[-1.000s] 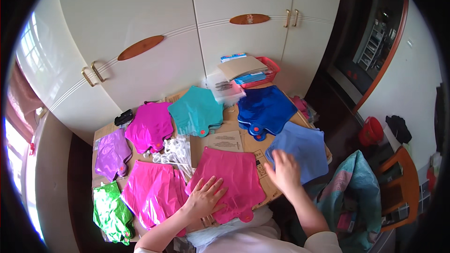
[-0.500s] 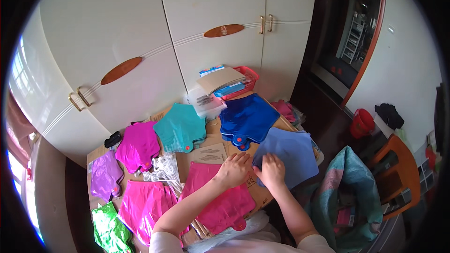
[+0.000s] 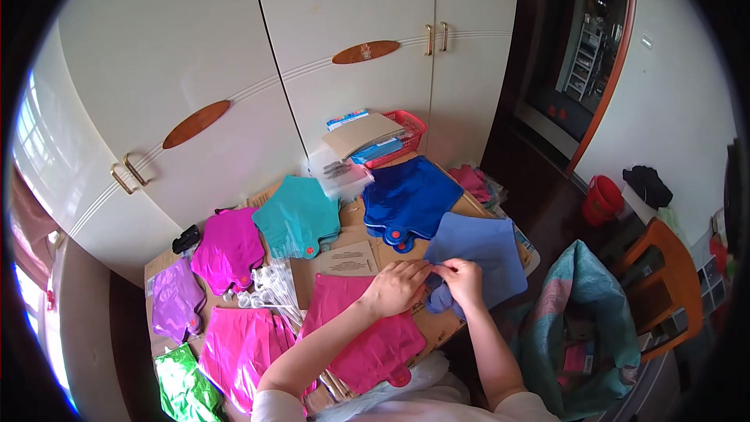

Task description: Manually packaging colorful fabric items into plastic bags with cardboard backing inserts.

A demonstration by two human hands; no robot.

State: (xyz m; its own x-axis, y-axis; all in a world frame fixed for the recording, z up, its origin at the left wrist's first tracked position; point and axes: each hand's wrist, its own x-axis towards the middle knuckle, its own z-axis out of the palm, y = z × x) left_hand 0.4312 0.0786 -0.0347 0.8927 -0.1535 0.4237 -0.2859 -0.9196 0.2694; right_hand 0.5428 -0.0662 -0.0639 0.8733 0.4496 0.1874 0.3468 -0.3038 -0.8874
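Observation:
A stack of flat periwinkle-blue star-shaped pieces (image 3: 496,254), perhaps deflated balloons, lies at the right edge of the table. My right hand (image 3: 465,281) pinches its near left corner, thumb and forefinger together. My left hand (image 3: 398,287) meets it there, fingers bent and pressed together at the same corner; its fingertips are partly hidden. A rounded blue end (image 3: 440,298) bulges below the right hand. Under my left forearm lies a deep pink piece (image 3: 355,336) with a round tab. Just beyond my hands is a dark blue stack (image 3: 412,199) with red-dotted tabs.
Teal (image 3: 297,215), magenta (image 3: 229,250), purple (image 3: 176,293), bright pink (image 3: 242,352) and green (image 3: 187,383) pieces cover the table's left. White sticks (image 3: 273,289) lie among them. A red basket (image 3: 410,137) stands at the back. An open woven sack (image 3: 582,328) and a chair (image 3: 664,289) are at right.
My hands have come together at the blue stack's corner; the right has moved slightly up and gone from curled over to a pinch. The rounded blue end now shows. The view has shifted slightly.

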